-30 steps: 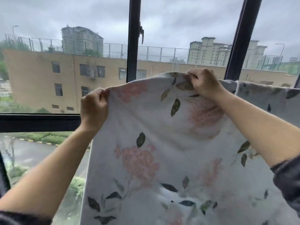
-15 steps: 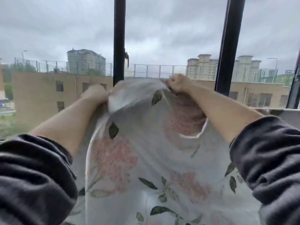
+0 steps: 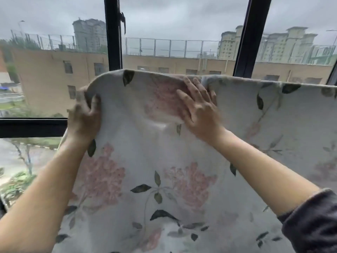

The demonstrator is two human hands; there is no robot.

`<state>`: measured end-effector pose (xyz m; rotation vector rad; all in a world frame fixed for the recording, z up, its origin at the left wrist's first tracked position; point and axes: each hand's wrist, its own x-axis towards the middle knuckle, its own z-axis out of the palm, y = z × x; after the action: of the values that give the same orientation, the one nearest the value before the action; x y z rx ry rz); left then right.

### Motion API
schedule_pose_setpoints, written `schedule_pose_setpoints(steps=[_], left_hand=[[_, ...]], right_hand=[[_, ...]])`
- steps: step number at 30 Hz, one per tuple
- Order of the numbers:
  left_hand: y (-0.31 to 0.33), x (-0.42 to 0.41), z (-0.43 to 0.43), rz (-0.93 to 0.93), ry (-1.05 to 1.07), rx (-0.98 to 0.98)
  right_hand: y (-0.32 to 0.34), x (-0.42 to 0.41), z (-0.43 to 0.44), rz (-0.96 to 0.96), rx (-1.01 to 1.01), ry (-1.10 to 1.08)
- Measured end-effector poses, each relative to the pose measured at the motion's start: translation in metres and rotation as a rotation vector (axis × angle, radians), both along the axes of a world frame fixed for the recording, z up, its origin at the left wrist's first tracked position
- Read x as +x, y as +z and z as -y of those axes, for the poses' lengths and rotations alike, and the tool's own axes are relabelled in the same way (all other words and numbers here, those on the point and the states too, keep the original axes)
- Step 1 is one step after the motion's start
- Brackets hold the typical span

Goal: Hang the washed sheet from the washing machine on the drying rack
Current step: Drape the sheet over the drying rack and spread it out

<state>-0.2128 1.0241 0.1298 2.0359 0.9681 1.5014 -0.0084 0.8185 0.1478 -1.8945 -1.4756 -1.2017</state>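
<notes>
Two hands at work in the head view, both raised to the top fold of the floral sheet (image 3: 145, 170). On the left hand (image 3: 83, 117), fingers (image 3: 93, 106) curled round the sheet's side edge, gripping a bunch of it, likely to stop that loose corner sliding off and to pull the width taut. On the right hand (image 3: 198, 108), fingers (image 3: 188, 86) straight and spread, holding nothing, palm pressed flat on the cloth just below the fold, probably smoothing a ridge and pinning the cloth against the tug from the other side.

Just above those fingertips, top fold running level and away past the little finger to the picture's edge, as if over a bar. Drying rack hidden under the cloth, so cannot tell its shape. Between the two sets of fingers, fold humped and sagging, not yet flat. Below the fingers, sheet hanging in one broad panel. Beyond the fingers, dark window frame (image 3: 113, 33) and grey sky outside.
</notes>
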Motion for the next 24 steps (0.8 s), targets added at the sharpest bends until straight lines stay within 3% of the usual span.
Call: schedule_pose_setpoints(steps=[4,9,12,19,24], left_hand=[[-0.071,-0.004,0.049,-0.159,0.163,0.188],[-0.163,0.0,0.095,-0.469,0.03,0.039],[-0.208,-0.003,0.125,-0.55,-0.07,-0.09],[-0.276,-0.011,0.185,-0.603,-0.313,-0.373],[-0.288,0.001,0.242,-0.558,-0.409,-0.389]], right_hand=[[-0.084,0.003,0.025,-0.084,-0.149,0.026],[-0.167,-0.01,0.067,-0.334,-0.37,-0.004],[-0.213,-0.019,0.098,-0.454,-0.434,-0.062],[-0.277,-0.045,0.173,-0.911,-0.548,-0.234],[-0.296,-0.036,0.231,-1.092,-0.434,-0.257]])
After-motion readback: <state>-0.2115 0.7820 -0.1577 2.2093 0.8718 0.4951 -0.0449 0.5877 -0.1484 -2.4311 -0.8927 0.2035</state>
